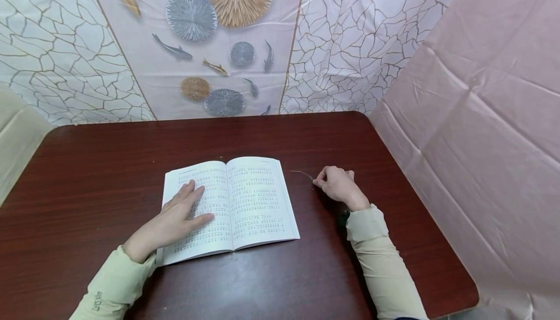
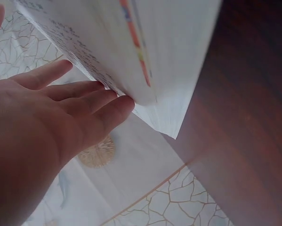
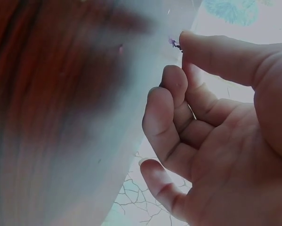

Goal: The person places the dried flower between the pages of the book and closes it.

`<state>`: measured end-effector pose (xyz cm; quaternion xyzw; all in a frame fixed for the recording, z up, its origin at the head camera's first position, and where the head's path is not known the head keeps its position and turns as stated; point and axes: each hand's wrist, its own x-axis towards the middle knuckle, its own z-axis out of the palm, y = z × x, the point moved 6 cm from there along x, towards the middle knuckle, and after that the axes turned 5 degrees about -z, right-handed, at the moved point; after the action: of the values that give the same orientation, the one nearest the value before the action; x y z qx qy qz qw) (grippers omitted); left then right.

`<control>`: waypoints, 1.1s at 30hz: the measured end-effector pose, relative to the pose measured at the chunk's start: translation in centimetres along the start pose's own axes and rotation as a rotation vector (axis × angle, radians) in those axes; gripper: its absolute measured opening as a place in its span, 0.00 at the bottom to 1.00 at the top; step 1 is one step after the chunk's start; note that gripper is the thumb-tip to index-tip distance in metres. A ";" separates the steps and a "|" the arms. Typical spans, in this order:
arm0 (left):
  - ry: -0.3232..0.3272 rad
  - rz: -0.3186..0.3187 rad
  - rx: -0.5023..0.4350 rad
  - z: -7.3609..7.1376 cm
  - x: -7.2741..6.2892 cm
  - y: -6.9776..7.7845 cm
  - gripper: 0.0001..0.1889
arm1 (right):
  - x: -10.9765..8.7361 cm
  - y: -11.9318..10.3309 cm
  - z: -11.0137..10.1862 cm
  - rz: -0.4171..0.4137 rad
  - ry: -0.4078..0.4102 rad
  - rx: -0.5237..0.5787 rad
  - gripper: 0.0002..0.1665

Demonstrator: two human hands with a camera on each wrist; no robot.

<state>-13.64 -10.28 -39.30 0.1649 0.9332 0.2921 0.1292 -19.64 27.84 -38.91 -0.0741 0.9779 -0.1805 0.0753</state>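
Note:
An open book (image 1: 255,203) with printed pages lies on the dark red-brown table. My left hand (image 1: 177,215) rests on its left page, fingers spread and fairly straight. In the left wrist view, the fingertips of that hand (image 2: 60,113) touch the book's page (image 2: 84,52). To the right of the book, my right hand (image 1: 339,184) pinches a thin flower sprig (image 1: 302,172) between thumb and index finger. Its fine brownish stem points left toward the book. In the right wrist view, small purple bits of the sprig (image 3: 173,43) stick out past the thumb tip.
The wooden table (image 1: 109,164) has rounded corners and extends around the book. Behind it hangs a patterned cloth (image 1: 210,57) with fish and round leaf shapes. A plain pinkish cloth (image 1: 490,140) hangs along the right side.

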 end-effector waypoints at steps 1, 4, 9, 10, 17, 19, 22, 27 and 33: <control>-0.001 -0.002 0.000 0.0 0.0 0.0 0.45 | 0.0 0.0 -0.1 -0.002 0.005 0.003 0.11; 0.000 -0.004 0.002 0.0 -0.1 -0.2 0.46 | -0.1 0.0 -0.2 -0.002 0.020 0.018 0.12; 0.004 -0.003 -0.003 0.0 -0.1 -0.2 0.45 | -0.2 -0.3 -0.5 -0.017 0.052 0.047 0.10; 0.004 -0.003 -0.007 0.0 -0.2 -0.2 0.45 | -0.3 -0.4 -0.6 -0.022 0.058 0.052 0.10; 0.003 0.001 -0.015 -0.1 -0.3 -0.3 0.45 | -0.3 -1.1 -0.7 -0.032 0.066 0.067 0.10; 0.005 0.002 -0.014 -0.2 -0.3 -0.3 0.45 | -0.4 -1.4 -0.7 -0.036 0.065 0.072 0.10; 0.004 0.003 -0.014 -0.2 -0.3 -0.3 0.45 | -0.4 -2.0 -0.8 -0.051 0.074 0.078 0.10; -0.002 0.000 -0.018 -0.2 -0.3 -0.3 0.44 | -0.6 -3.1 -1.1 -0.077 0.094 0.079 0.09; 0.001 0.001 -0.019 -0.2 -0.3 -0.4 0.45 | -0.8 -4.2 -1.1 -0.097 0.087 0.095 0.10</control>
<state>-13.50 -10.81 -39.28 0.1641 0.9303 0.3010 0.1301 -18.52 24.48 -36.25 -0.1097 0.9659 -0.2331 0.0272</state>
